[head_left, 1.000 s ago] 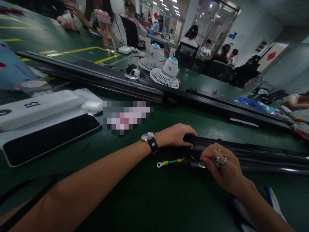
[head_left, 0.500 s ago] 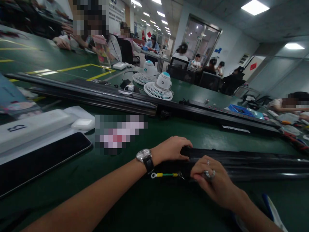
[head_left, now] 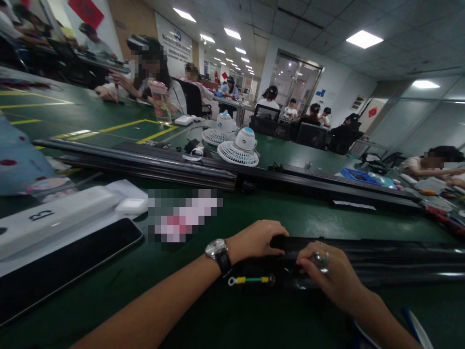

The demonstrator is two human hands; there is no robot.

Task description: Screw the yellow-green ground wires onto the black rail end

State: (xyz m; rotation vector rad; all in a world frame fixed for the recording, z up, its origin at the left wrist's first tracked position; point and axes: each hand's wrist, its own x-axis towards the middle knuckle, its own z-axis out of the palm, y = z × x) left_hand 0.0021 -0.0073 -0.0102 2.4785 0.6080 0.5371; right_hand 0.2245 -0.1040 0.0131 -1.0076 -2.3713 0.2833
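1. Head view, hands. L hand (head_left: 256, 238), thumb and fingers spread apart, grasps the end of a long, glossy black bar (head_left: 407, 254) lying on the green tabletop (head_left: 290, 206). R hand (head_left: 329, 269), fingers curled in, sits over the bar just beside it; from where I stand, can't tell if its tips pinch anything.

2. Same view, lead. A short green wire w/ yellow sleeves and a silver ring terminal (head_left: 252, 280) shows at the bar's near L end, below the L wrist.

3. Risks (my judgement). Wire could bend or loosen if the bar were pushed L or the wrist bore down on it. The chunky silver finger ring (head_left: 321, 260) could scratch the gloss, esp. if the R hand slid. A blue-and-white curved handle (head_left: 417, 329) lies near the R forearm; a backward elbow might knock it.

4. Writing. Long white box (head_left: 65, 213): black mark, reads "13" or a broken "B". White fan w/ blue cap (head_left: 240, 150): dark logo, illegible. Pale wall sign (head_left: 177, 43): blue emblem plus dark lettering, too small to read.
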